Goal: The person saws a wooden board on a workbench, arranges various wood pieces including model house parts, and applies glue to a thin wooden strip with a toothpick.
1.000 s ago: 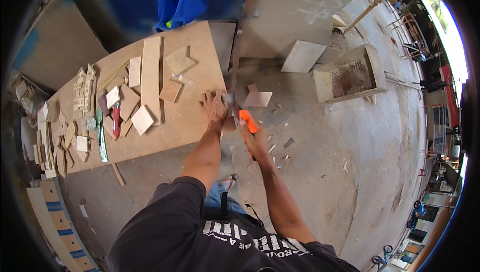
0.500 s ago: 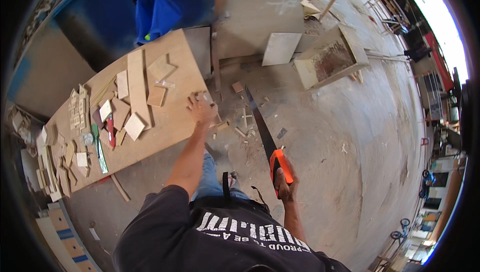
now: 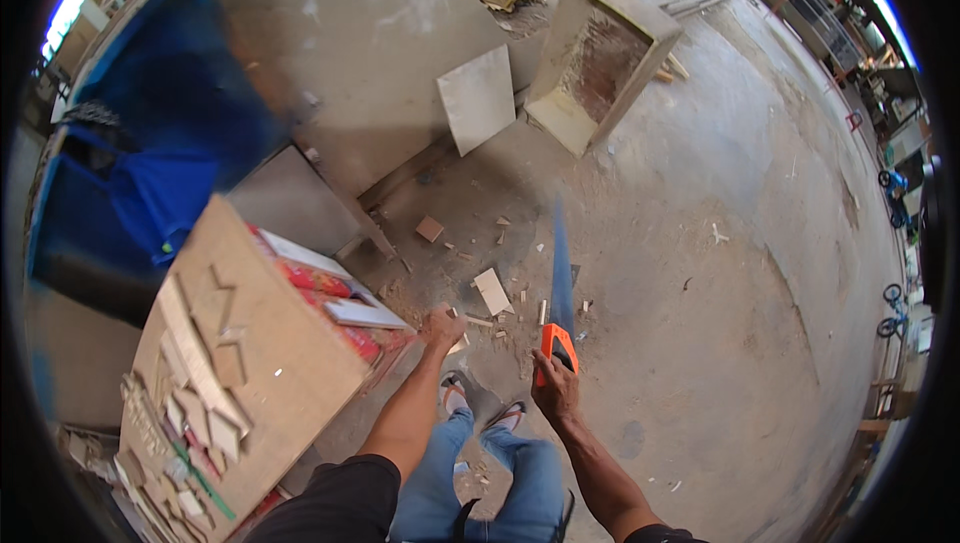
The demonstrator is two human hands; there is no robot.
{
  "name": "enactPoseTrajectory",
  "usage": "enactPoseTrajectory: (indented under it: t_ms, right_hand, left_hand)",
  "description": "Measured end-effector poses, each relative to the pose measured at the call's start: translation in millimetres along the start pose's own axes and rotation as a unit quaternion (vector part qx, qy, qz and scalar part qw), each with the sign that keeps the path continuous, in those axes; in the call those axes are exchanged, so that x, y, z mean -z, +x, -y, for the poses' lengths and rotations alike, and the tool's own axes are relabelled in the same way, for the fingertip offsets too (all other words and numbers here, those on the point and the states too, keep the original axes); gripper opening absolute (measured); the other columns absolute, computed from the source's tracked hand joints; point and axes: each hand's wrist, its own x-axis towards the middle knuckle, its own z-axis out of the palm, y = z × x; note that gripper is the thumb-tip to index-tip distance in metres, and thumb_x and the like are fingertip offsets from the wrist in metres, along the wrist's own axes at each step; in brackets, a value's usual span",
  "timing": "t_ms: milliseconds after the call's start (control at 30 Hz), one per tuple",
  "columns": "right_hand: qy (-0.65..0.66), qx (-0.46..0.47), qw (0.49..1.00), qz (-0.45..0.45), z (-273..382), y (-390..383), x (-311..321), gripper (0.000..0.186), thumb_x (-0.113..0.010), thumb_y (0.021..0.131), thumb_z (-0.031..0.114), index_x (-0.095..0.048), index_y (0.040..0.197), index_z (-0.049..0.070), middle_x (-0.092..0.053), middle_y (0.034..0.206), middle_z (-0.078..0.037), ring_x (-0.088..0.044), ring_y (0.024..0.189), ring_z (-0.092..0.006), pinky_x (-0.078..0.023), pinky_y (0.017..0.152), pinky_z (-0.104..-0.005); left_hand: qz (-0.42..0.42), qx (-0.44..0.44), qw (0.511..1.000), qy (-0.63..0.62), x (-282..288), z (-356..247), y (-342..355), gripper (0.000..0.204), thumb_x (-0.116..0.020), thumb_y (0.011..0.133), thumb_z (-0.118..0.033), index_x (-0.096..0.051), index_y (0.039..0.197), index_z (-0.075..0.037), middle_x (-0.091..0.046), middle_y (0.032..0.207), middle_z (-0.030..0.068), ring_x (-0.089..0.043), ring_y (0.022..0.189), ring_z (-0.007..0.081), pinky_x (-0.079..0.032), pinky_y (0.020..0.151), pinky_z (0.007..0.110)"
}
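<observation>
At the far left, a blue-stained panel [image 3: 215,93] is being partly covered by a hanging blue cloth [image 3: 165,193]. Below it, a worktable [image 3: 290,343] with a bare wooden top is being seen at a slant, its left half being taken up by loose wood pieces [image 3: 205,353] and a green strip [image 3: 207,483]. Under its right edge, white boards [image 3: 365,315] and red material [image 3: 320,278] are being stored. Further right, a pale square panel [image 3: 477,100] is being propped beside an open box [image 3: 600,63] with a stained inside. The concrete floor [image 3: 700,343] is being littered with offcuts, among them a pale rectangular piece [image 3: 493,292]. At the right rim, small bicycles [image 3: 891,310] are being shown.

The left hand [image 3: 443,328] is being held just beyond the table's near right corner, its fingers looking loosely curled; because of blur, it cannot be told whether anything is being pinched.

The right hand [image 3: 556,391] is being kept closed around the orange handle of a saw [image 3: 558,345], which is being held over the floor, well apart from the table, its blurred blade being pointed away from the body.
</observation>
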Motion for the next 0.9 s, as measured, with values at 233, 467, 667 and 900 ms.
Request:
enactPoseTrajectory:
  t_ms: [233,467,667,900]
  right_hand:
    - [-0.097,-0.007,0.995,-0.024,-157,12,-183,0.041,-0.065,0.075,0.002,-0.064,0.115,0.014,-0.058,0.08,-0.009,-0.062,0.069,-0.0294,-0.049,0.061,-0.0419]
    - [-0.091,-0.003,0.995,-0.04,-278,-3,-322,0.038,-0.065,0.076,0.004,-0.064,0.113,0.012,-0.057,0.079,-0.008,-0.062,0.071,-0.0273,-0.05,0.06,-0.0401]
    - [-0.084,0.003,0.996,-0.027,-329,-2,-373,0.034,-0.066,0.078,0.003,-0.065,0.111,0.012,-0.06,0.081,-0.01,-0.063,0.074,-0.0303,-0.05,0.061,-0.043]
    - [-0.085,-0.008,0.996,-0.04,-312,9,-329,0.03,-0.061,0.081,0.003,-0.063,0.109,0.013,-0.06,0.08,-0.012,-0.064,0.071,-0.0327,-0.049,0.059,-0.0454]
  left_hand:
    - [0.046,0.138,0.985,0.094,-196,53,165,0.053,-0.072,0.079,-0.039,-0.063,0.126,-0.019,-0.067,0.122,0.0115,-0.059,0.121,0.032,-0.042,0.1,0.052]
    - [0.001,0.171,0.982,0.087,-372,88,252,0.108,-0.077,0.079,-0.051,-0.005,0.157,-0.031,-0.038,0.146,0.0228,-0.046,0.131,0.0378,-0.038,0.103,0.061]
    - [-0.092,0.145,0.983,0.062,-447,91,297,0.112,-0.079,0.076,-0.053,-0.006,0.158,-0.03,-0.027,0.15,0.0238,-0.038,0.136,0.0395,-0.045,0.097,0.059]
    - [-0.03,0.112,0.993,0.023,-402,67,288,0.11,-0.073,0.078,-0.048,-0.002,0.159,-0.03,-0.009,0.159,0.0326,-0.018,0.146,0.0503,-0.04,0.106,0.061]
